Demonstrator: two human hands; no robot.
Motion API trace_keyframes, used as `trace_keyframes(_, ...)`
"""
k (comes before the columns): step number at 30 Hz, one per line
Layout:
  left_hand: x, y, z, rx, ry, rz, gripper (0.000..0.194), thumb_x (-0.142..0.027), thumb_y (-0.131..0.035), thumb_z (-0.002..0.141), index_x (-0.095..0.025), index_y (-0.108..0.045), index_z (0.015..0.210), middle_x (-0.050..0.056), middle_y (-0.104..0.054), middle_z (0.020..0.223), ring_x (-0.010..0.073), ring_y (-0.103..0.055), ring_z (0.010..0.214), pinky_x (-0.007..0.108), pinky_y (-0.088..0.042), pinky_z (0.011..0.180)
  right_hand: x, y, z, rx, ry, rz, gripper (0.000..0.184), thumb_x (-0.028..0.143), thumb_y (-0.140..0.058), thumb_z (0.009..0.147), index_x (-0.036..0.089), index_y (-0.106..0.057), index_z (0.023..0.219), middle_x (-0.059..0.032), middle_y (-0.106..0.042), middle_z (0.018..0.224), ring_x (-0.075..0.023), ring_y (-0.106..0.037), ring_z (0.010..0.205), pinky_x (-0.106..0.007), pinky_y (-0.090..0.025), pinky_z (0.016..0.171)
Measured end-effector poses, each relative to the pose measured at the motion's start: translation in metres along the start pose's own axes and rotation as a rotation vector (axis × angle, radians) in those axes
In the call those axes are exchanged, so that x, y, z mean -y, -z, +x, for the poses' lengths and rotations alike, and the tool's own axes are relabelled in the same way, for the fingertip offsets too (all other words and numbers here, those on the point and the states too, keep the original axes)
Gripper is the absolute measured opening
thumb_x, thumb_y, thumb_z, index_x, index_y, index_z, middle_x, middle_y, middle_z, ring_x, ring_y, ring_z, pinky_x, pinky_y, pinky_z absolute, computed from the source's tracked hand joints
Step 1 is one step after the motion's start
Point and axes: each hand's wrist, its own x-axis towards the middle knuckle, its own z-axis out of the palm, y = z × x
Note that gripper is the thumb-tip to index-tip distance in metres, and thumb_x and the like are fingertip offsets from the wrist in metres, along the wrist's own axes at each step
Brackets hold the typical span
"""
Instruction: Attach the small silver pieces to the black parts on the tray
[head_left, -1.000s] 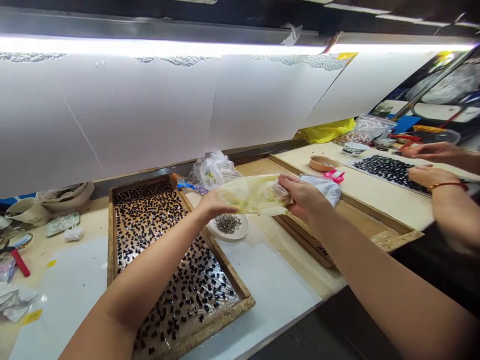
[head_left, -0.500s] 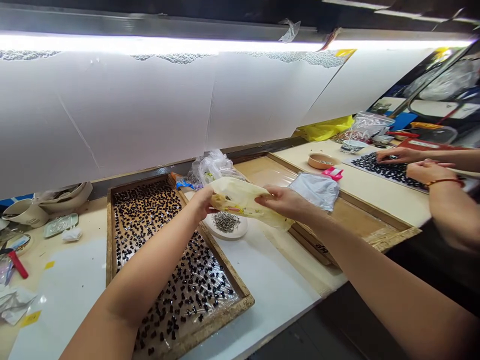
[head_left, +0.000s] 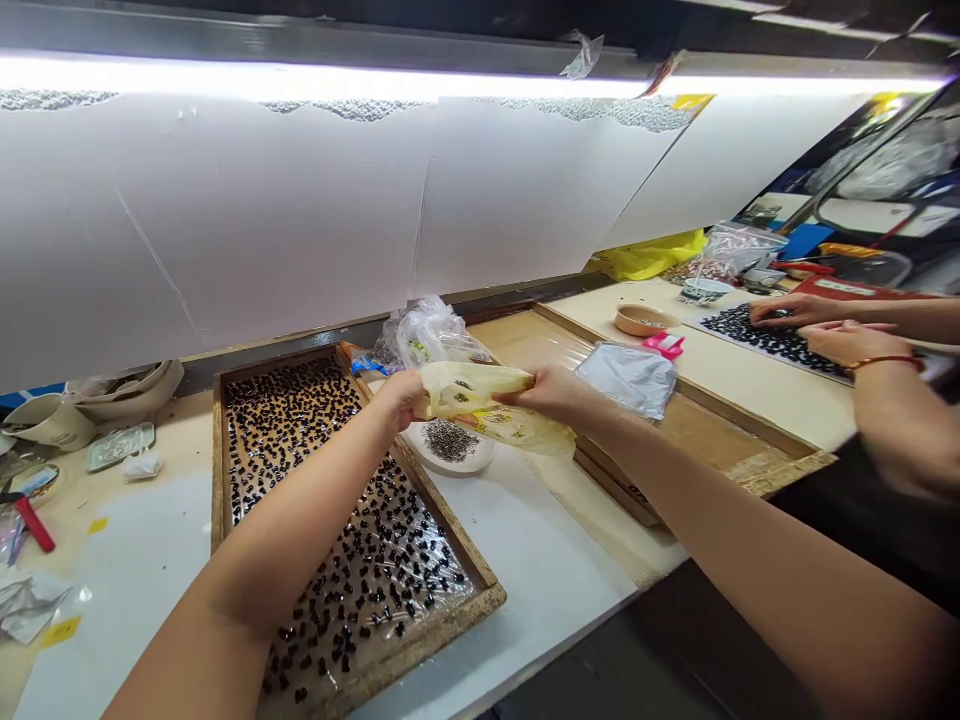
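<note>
A pale yellow plastic bag (head_left: 517, 425) with a printed pattern is stretched between my two hands. My left hand (head_left: 405, 397) grips its left end. Along its upper right edge, my right hand (head_left: 544, 390) is closed on the plastic. Small dark bits show inside or on the bag. Just below it sits a white dish (head_left: 474, 462) with a heap of tiny metal pieces (head_left: 448, 441), partly covered by the bag. To the left lies a wooden-framed tray (head_left: 480, 606) spread with many small black pieces (head_left: 375, 560).
Another wooden tray (head_left: 795, 463) lies to the right, with a silver-grey bag (head_left: 630, 378) on it. A tan bowl (head_left: 641, 320) stands beyond. At far right a co-worker's hands (head_left: 847, 340) are over black pieces. Cups (head_left: 52, 425) and red-handled pliers (head_left: 34, 522) are at left.
My right hand has shifted slightly left along the bag, and the bag's upper edge has dropped and folded. The co-worker's nearer hand has moved slightly left.
</note>
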Motion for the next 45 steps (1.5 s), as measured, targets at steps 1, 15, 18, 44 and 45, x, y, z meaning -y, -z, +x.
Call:
trace_keyframes(1, -0.001, 0.002, -0.001, -0.014, 0.016, 0.019, 0.032, -0.033, -0.052, 0.087, -0.017, -0.053, 0.115, 0.009, -0.055, 0.116, 0.0196, -0.057, 0.098, 0.041, -0.05, 0.082, 0.001, 0.001, 0.0, -0.004, -0.029, -0.001, 0.017, 0.026, -0.07, 0.068, 0.011, -0.07, 0.075, -0.0107, -0.07, 0.067, -0.0208, -0.064, 0.058, -0.03, -0.052, 0.052)
trace_keyframes(15, -0.022, 0.017, -0.012, -0.136, 0.132, 0.134, 0.044, -0.048, -0.044, 0.087, -0.014, -0.053, 0.113, 0.014, -0.059, 0.108, 0.0234, -0.06, 0.09, 0.04, -0.052, 0.073, -0.012, -0.015, -0.013, -0.336, 0.317, -0.635, 0.019, 0.02, -0.05, 0.074, 0.018, -0.068, 0.073, -0.0067, -0.065, 0.069, -0.0177, -0.056, 0.06, -0.027, -0.033, 0.053)
trace_keyframes(18, -0.016, 0.022, -0.004, -0.13, 0.059, 0.247, 0.034, -0.035, -0.051, 0.087, -0.017, -0.052, 0.115, 0.009, -0.056, 0.115, 0.0192, -0.058, 0.096, 0.04, -0.05, 0.081, -0.02, -0.023, -0.016, -0.34, 0.445, -0.776, 0.021, 0.021, -0.048, 0.079, 0.018, -0.068, 0.076, -0.0076, -0.063, 0.067, -0.0173, -0.053, 0.06, -0.027, -0.03, 0.053)
trace_keyframes(44, -0.013, -0.001, 0.024, 0.047, -0.472, 1.1, 0.028, -0.034, -0.05, 0.087, -0.018, -0.056, 0.11, 0.008, -0.057, 0.115, 0.0195, -0.057, 0.097, 0.039, -0.049, 0.083, -0.045, -0.034, -0.014, -0.223, 1.084, -1.179, 0.025, 0.008, -0.042, 0.088, 0.023, -0.061, 0.082, 0.0001, -0.063, 0.069, -0.013, -0.049, 0.06, -0.029, -0.034, 0.059)
trace_keyframes(45, -0.014, -0.003, 0.025, 0.053, -0.463, 1.107, 0.029, -0.034, -0.051, 0.087, -0.017, -0.056, 0.111, 0.008, -0.057, 0.115, 0.0196, -0.057, 0.097, 0.04, -0.049, 0.083, -0.044, -0.034, -0.013, -0.232, 1.087, -1.175, 0.024, 0.008, -0.043, 0.088, 0.023, -0.061, 0.082, 0.0004, -0.063, 0.069, -0.0128, -0.049, 0.06, -0.029, -0.034, 0.059)
